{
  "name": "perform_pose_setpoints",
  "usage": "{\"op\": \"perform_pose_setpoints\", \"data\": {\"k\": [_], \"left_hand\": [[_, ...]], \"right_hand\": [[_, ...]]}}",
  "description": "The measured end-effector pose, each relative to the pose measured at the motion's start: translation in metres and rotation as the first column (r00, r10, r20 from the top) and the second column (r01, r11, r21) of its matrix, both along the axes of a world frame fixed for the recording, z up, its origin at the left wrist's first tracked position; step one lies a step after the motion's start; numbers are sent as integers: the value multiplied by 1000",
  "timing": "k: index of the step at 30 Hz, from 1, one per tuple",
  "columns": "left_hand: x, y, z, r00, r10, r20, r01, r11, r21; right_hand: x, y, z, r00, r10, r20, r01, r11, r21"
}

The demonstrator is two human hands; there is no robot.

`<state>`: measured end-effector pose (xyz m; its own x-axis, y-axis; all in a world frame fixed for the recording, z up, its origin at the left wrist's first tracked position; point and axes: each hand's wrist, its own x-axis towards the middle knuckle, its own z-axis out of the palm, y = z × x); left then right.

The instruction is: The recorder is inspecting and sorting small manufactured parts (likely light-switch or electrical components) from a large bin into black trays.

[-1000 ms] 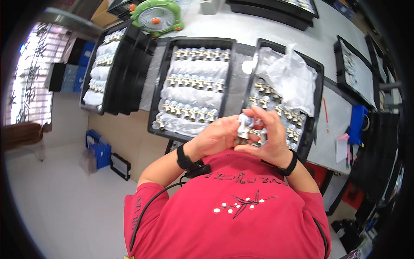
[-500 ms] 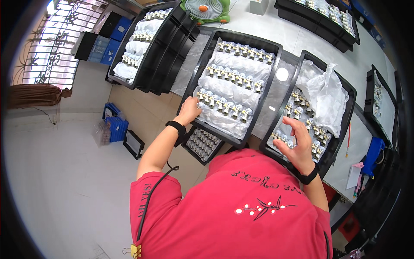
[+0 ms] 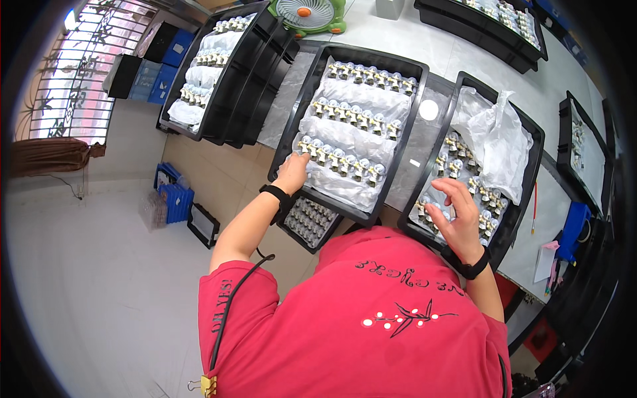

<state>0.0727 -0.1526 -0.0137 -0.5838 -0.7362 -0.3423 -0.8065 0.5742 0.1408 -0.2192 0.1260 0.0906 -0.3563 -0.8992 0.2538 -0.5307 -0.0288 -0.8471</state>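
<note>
Two black trays stand in front of me. The middle tray (image 3: 421, 119) has several rows of small figurines (image 3: 340, 161) with clear round heads, and crumpled white plastic sheeting between the rows. My left hand (image 3: 292, 174) is at its left edge, by the end of the nearest row. Its fingers are closed together, and whatever is in them is hidden. Over the near part of the right tray (image 3: 539, 146) is my right hand (image 3: 461, 219), thumb and fingers curved apart with nothing seen between them. Under it lie looser figurines (image 3: 455, 167), partly beneath a white plastic sheet (image 3: 501, 149).
Stacked black trays (image 3: 249, 93) stand at the left, beside a green fan (image 3: 304, 13). Another filled tray (image 3: 478, 30) is at the far right. A lower tray of round pieces (image 3: 308, 221) sits under the middle one. Blue bins (image 3: 176, 199) rest on the floor.
My left fingers have lifted slightly along the edge of the middle tray. My right hand has barely moved over the right tray. The whole view has shifted a little.
</note>
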Motion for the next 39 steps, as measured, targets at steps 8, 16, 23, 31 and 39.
{"op": "perform_pose_setpoints", "data": {"k": [8, 16, 23, 31, 39], "left_hand": [[10, -5, 0, 995, 68, -78, -66, 997, 26], [18, -13, -2, 995, 88, -54, -83, 993, 79], [-22, 10, 38, 995, 62, -78, -53, 992, 118], [-118, 98, 108, 846, 147, -512, 321, 626, 710], [-151, 133, 115, 780, 307, -545, 380, 461, 802]], "right_hand": [[-18, 15, -20, 995, -92, -25, 94, 988, 121], [-64, 41, -64, 963, -257, -80, 269, 932, 243], [-89, 40, -118, 959, -166, -230, 242, 902, 357], [-90, -14, -142, 877, 62, -476, 274, 749, 604], [-57, 2, -52, 978, -104, 182, 42, 947, 317]]}}
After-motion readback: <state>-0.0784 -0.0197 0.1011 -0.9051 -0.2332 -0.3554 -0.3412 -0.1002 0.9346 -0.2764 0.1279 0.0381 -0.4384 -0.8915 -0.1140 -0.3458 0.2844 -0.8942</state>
